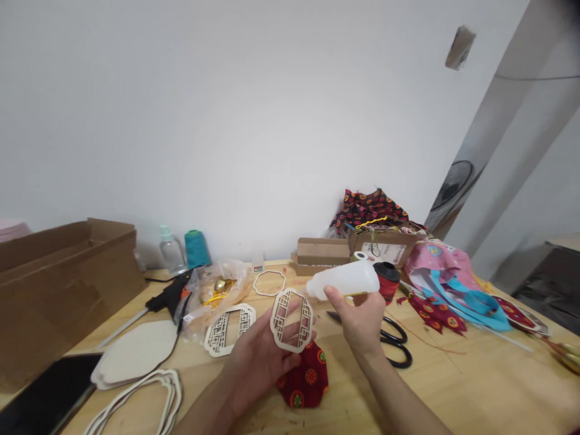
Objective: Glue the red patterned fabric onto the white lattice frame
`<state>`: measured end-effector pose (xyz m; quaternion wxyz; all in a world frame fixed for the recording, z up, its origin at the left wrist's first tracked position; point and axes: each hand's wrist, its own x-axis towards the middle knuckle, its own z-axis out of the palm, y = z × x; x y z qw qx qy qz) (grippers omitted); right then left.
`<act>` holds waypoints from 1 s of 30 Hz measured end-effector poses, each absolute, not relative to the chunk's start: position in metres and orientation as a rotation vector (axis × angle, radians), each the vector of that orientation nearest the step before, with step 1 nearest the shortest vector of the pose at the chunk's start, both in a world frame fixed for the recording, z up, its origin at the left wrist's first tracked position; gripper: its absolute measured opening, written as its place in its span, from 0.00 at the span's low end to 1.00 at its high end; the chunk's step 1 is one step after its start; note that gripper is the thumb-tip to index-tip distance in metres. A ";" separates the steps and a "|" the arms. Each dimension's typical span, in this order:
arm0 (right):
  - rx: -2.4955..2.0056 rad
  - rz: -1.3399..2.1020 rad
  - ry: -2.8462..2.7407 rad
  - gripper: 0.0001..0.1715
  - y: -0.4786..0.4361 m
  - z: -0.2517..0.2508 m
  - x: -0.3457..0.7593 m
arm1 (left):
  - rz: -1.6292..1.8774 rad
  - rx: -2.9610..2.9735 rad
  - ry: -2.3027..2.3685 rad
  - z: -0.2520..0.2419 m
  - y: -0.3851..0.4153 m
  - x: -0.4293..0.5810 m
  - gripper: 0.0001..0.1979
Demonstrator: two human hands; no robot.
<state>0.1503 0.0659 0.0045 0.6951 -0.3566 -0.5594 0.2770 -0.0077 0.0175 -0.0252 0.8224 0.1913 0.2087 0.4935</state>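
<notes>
Several left fingers [290, 362] half-curled behind lattice frame [278, 319], right fingers [339, 303] around bottle [348, 278].

A big white wall [226, 121] stands behind the pale wooden desk [489, 386]. A small box [460, 48] is high up on the wall. A round fan [455, 186] shows on the right side.

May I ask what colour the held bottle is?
The bottle is milky white, best seen in the head view.
</notes>
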 end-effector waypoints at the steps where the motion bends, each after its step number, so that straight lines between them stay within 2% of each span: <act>1: -0.798 0.615 -1.248 0.12 0.067 0.004 0.151 | 1.058 0.410 0.441 -0.025 0.017 -0.008 0.26; 14: -0.786 0.627 -1.209 0.14 0.067 0.004 0.148 | 1.077 0.427 0.431 -0.023 0.017 -0.008 0.26; 30: -0.778 0.692 -1.169 0.20 0.063 0.004 0.145 | 1.024 0.441 0.414 -0.023 0.018 -0.004 0.22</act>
